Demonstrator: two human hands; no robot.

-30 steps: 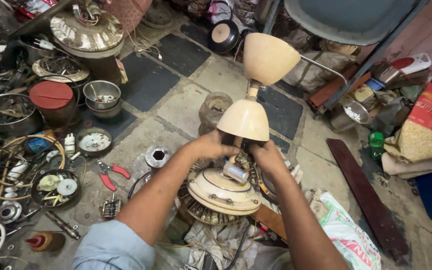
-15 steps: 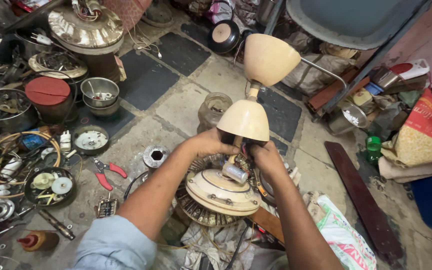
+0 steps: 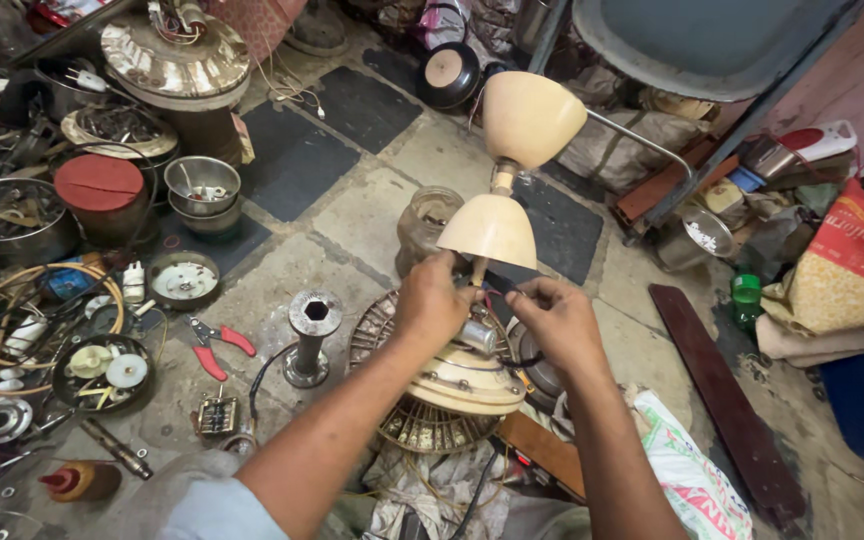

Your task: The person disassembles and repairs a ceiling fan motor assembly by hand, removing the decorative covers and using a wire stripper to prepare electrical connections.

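Both hands at the rod base under the lower cream cup [image 3: 489, 228]: left hand [image 3: 434, 300] closed around the stem by a small metal cylinder [image 3: 476, 336], right hand [image 3: 552, 318] pinching a dark wire. Fan motor [image 3: 464, 382] sits on the floor below. Red pliers [image 3: 214, 344] lie further left.

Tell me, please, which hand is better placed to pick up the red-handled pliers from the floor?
Left. The left hand grips the fan's stem on the side where the red-handled pliers lie. The right hand would have to cross over the fan.
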